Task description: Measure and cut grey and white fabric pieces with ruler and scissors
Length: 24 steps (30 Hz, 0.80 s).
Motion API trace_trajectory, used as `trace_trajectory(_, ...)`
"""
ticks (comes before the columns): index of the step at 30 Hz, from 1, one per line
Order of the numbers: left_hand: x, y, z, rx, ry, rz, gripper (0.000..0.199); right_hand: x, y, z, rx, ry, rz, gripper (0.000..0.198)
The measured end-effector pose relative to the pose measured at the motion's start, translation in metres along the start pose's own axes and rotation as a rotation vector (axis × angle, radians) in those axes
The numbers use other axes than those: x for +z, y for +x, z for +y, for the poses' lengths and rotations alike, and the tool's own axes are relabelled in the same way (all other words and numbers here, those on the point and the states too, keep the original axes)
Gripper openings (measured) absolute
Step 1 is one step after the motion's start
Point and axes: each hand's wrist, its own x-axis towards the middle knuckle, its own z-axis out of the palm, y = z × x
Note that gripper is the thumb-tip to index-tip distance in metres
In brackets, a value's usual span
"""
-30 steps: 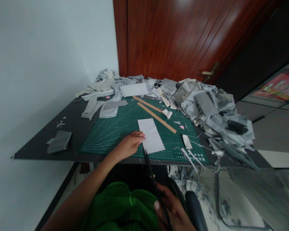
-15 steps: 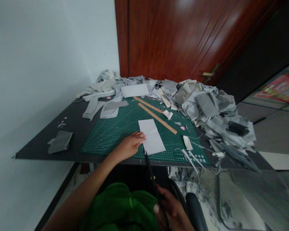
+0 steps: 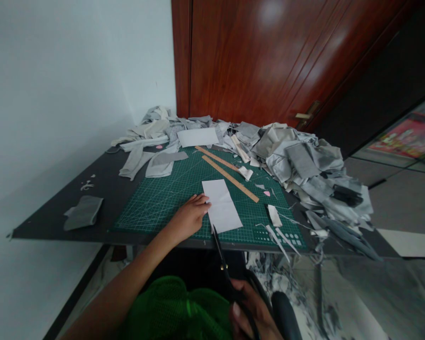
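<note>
A white rectangular piece point(image 3: 225, 208), paper or cloth, lies on the green cutting mat point(image 3: 156, 203) near the table's front edge. My left hand point(image 3: 189, 219) reaches in from the left, with its stretched fingers and thumb lying flat on the piece's left edge. Below the table edge, my right hand point(image 3: 253, 309) is closed round the handles of black scissors point(image 3: 222, 262). Their narrow blades point up and away from me, tips touching or overlapping the piece's lower left corner. Whether the blades are slightly apart I cannot tell.
Two wooden rulers point(image 3: 230, 178) lie behind the piece. Grey and white cloth scraps point(image 3: 297, 156) are heaped along the back and right. A folded grey cloth point(image 3: 84, 212) sits at left. Thin white strips point(image 3: 278, 241) overhang the front edge. A chair armrest point(image 3: 286, 314) stands beside my right hand.
The view has shifted slightly. The scissor blades look more closed together, with the tips still at the piece's lower left corner. My left hand stays on the left edge.
</note>
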Motion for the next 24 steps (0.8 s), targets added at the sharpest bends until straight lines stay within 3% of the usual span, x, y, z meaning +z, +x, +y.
trace_trajectory(10, 0.0, 0.0, -0.001, 0.0, 0.005, -0.003, 0.036, 0.004, 0.021, -0.018, 0.121, 0.028, -0.138, 0.083)
trace_trajectory(24, -0.001, 0.001, 0.0, -0.007, -0.003, -0.02, 0.036, 0.015, 0.014, -0.022, 0.096, 0.073, -0.077, 0.074)
